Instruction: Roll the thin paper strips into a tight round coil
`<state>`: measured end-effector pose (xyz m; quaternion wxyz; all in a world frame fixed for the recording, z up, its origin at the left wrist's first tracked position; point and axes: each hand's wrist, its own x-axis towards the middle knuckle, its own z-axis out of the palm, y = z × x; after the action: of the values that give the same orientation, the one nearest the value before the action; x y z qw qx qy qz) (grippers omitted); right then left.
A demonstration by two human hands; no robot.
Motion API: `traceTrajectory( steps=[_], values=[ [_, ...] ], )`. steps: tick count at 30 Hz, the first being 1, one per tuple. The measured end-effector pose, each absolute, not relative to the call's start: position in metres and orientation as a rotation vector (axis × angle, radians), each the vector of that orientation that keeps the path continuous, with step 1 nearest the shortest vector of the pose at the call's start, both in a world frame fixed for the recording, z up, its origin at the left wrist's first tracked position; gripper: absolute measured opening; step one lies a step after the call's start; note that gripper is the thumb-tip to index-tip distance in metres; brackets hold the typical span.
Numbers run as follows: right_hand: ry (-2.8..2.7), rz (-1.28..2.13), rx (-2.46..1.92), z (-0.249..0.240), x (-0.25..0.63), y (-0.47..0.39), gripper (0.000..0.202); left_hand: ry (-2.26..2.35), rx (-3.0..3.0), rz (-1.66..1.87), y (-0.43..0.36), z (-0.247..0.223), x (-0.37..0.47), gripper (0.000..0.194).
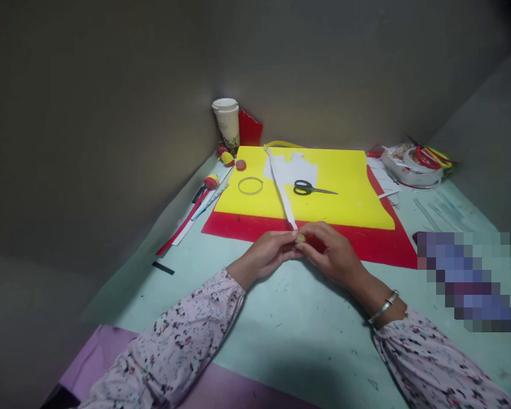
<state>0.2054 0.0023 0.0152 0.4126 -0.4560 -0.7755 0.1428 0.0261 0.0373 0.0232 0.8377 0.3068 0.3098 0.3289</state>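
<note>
My left hand (272, 253) and my right hand (330, 250) meet over the front edge of the red sheet (387, 248). Between my left fingertips is the near end of a long white strip (281, 190), which stretches back across the yellow sheets (344, 165). The fingers of my right hand pinch a small yellowish round piece (300, 238) beside that end. Black-handled scissors (309, 188) and a thin ring (250, 186) lie on the yellow sheets, along with white paper pieces (304, 172).
At the back left stands a paper cup (227, 125), near small red and yellow rolls (212, 182). Red and white strips (183, 227) lie on the left. A clear container (413, 173) with coloured strips sits at the back right. A blurred patch (464, 284) covers something on the right.
</note>
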Motion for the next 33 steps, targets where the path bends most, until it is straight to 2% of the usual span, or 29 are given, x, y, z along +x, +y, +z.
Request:
traceTrajectory(
  steps=[17, 23, 33],
  values=[
    [-1.917, 0.335, -1.188, 0.0135, 0.2042, 0.0015, 0.021, 0.657, 0.642, 0.699, 0.0380, 0.0236, 0.0264, 0.014],
    [-1.907, 0.300, -1.219, 0.0134, 0.2035, 0.0009, 0.011, 0.657, 0.645, 0.702, 0.0374, 0.0238, 0.0264, 0.015],
    [-1.942, 0.364, -1.158, 0.0144, 0.2068, 0.0024, 0.016, 0.666, 0.653, 0.686, 0.0373, 0.0220, 0.0250, 0.015]
  ],
)
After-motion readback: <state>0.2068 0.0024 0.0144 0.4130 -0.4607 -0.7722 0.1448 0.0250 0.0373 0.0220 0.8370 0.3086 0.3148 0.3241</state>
